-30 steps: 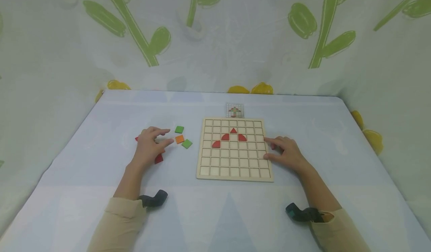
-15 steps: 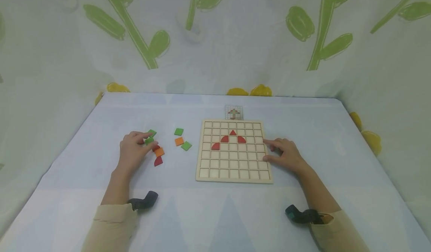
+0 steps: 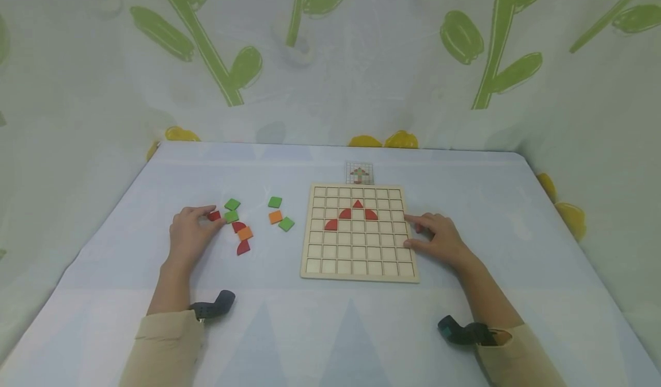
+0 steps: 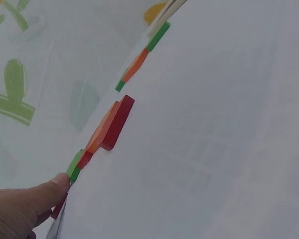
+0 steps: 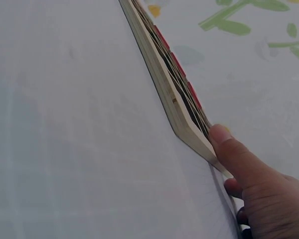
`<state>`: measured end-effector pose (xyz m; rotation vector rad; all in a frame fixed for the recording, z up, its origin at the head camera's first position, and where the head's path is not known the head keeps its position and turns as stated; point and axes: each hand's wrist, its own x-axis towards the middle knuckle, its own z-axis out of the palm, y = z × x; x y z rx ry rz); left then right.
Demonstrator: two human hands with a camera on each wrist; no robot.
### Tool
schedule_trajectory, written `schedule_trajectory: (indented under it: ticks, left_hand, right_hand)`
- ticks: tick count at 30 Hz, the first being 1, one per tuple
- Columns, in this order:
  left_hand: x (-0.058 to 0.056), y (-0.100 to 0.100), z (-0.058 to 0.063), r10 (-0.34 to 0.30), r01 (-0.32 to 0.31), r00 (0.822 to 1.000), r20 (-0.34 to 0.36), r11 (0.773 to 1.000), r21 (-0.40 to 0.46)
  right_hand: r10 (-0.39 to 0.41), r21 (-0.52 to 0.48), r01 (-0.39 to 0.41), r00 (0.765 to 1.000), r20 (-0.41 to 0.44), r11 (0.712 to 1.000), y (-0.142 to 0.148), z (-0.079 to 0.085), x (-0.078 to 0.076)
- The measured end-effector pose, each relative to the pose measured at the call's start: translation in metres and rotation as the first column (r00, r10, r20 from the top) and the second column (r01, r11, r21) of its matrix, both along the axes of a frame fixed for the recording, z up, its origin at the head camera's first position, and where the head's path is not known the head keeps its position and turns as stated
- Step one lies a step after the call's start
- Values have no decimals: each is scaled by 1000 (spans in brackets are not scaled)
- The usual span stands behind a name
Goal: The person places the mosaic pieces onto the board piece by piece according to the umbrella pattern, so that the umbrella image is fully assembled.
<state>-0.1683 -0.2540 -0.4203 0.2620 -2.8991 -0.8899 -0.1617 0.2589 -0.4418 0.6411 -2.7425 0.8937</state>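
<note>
On the left, my left hand [image 3: 191, 235] pinches a red tile [image 3: 214, 216] between thumb and fingertips, low at the table. Close by its thumb lie two green square tiles [image 3: 232, 216], a red quarter-circle tile [image 3: 238, 226], an orange square tile [image 3: 245, 233] and another red quarter-circle [image 3: 243, 247]. In the left wrist view the thumb partly covers the red tile. My right hand [image 3: 439, 235] rests thumb and index finger against the right edge of a wooden grid board [image 3: 359, 277]. Red tiles sit in the board's upper cells, among them a red triangle [image 3: 357, 204].
Between the left pile and the board lie a green tile [image 3: 275, 202], an orange tile [image 3: 276, 217] and another green tile [image 3: 286, 224]. Behind the board is a small pattern card [image 3: 360, 173]. A patterned cloth wall rises beyond the table's back edge.
My left hand has moved left, from beside the orange and green tiles, past the pile to the red tile at its far left. The right hand has stayed at the board's edge.
</note>
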Motion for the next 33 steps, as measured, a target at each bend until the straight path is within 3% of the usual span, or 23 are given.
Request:
schedule_trajectory:
  ticks: [9,18,22,27,33]
  left_hand:
    - [1,0,-1,25,-26,999,39,1000,6]
    - [3,0,6,61,-61,993,99,998,-5]
    - [3,-1,6,69,-74,989,133,997,35]
    - [1,-2,3,53,-65,992,114,993,101]
    - [0,-2,0,39,-41,997,63,998,38]
  right_hand:
    - [-1,10,1,1000,2,1000,0,1,0]
    - [7,5,-7,1000,-13,1000,0,0,-1]
    - [2,13,-2,1000,-4,1000,1,0,-1]
    - [-1,15,1,1000,7,1000,0,1,-1]
    - [-1,20,0,1000,23,1000,0,2,-1]
